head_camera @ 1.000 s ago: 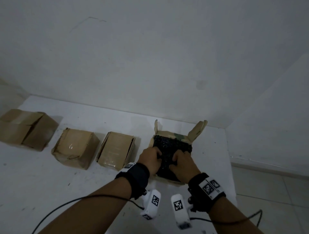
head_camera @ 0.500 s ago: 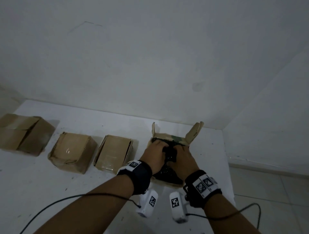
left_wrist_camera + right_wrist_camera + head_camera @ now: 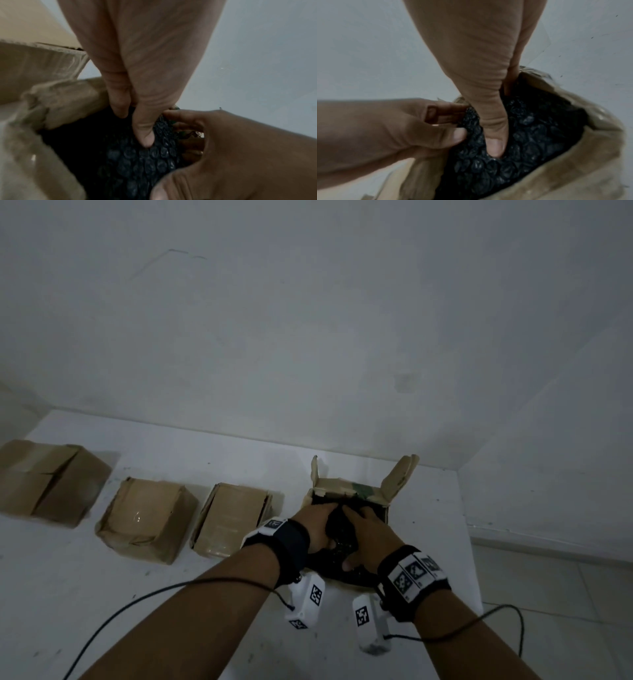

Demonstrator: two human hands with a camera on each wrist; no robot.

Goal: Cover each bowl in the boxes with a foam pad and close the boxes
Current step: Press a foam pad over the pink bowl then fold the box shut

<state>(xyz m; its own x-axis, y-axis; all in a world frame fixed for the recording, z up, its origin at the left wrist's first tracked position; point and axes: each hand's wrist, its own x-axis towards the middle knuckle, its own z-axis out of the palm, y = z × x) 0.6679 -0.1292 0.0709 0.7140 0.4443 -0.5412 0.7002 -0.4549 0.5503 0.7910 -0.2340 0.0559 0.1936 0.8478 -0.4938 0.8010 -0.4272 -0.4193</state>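
Observation:
An open cardboard box (image 3: 346, 486) stands at the table's right end with two flaps (image 3: 399, 477) upright. A black bubbly foam pad (image 3: 339, 544) fills its mouth and bulges up in a fold between my hands. My left hand (image 3: 317, 523) grips the pad from the left, thumb dug into it (image 3: 145, 138) and fingers tucked down beside the box wall (image 3: 60, 92). From the right, my right hand (image 3: 368, 530) grips the same pad (image 3: 530, 142), its thumb (image 3: 494, 147) sunk in the bubbles. No bowl shows under the pad.
Three shut cardboard boxes sit in a row to the left (image 3: 233, 518), (image 3: 147, 518), (image 3: 51, 481). The table's right edge (image 3: 471, 559) runs close to the open box, with tiled floor beyond. A white wall stands behind. Cables trail from both wrists.
Both hands have slid forward and deeper into the box, pushing the pad down; less of the pad shows above the rim than a second ago.

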